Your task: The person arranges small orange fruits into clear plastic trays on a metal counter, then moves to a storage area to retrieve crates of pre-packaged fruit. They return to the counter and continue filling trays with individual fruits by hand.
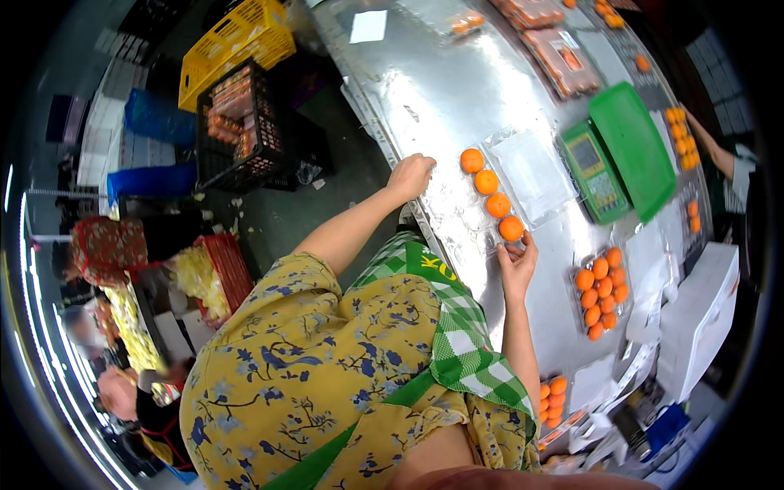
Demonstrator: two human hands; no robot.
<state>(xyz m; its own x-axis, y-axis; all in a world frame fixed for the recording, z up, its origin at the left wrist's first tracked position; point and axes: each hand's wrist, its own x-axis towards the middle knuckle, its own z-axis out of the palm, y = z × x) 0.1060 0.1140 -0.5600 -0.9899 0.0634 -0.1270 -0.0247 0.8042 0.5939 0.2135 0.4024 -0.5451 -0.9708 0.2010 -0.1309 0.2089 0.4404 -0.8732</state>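
The mustard-yellow blouse [245,392] at lower centre has a blue floral print [312,360] and loose short sleeves [304,278]. Over it: a green-and-white gingham apron [472,351] with plain green strap [327,457] and yellow lettering [438,266]. Left hand [412,176] and right hand [518,268] are bare.

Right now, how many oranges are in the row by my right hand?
4, in one slanting line: the topmost orange, a second orange below it, then a third orange, and the lowest orange by your right hand. None looks hidden.
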